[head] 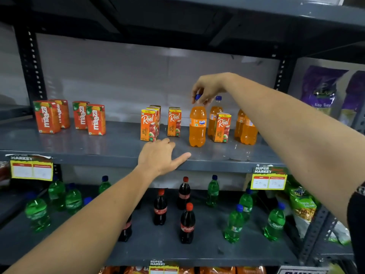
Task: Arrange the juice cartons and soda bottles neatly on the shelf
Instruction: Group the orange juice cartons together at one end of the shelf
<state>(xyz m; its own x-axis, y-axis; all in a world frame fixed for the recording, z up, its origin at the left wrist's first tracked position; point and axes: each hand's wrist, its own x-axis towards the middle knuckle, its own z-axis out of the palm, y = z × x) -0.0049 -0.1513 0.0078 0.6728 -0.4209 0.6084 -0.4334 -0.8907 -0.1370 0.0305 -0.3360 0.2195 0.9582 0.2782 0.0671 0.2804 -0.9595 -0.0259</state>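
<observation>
On the grey middle shelf (110, 149) stand several orange Maaza cartons (47, 117) at the left and Real apple cartons (148, 125) in the middle. My right hand (207, 89) pinches the blue cap of an orange Fanta bottle (197, 125) that stands upright on the shelf. Behind it are another Fanta bottle (214, 115), a Real carton (222, 128) and two more Fanta bottles (246, 131) partly hidden by my right forearm. My left hand (160, 157) rests open on the shelf's front edge, just in front of the Real cartons, holding nothing.
The lower shelf (209, 252) holds green Sprite bottles (235, 224) and dark Coca-Cola bottles (187, 224), scattered. Yellow price tags (268, 181) hang on the shelf edge. Snack bags (320, 89) fill the bay at the right. Black uprights (31, 64) frame the shelf.
</observation>
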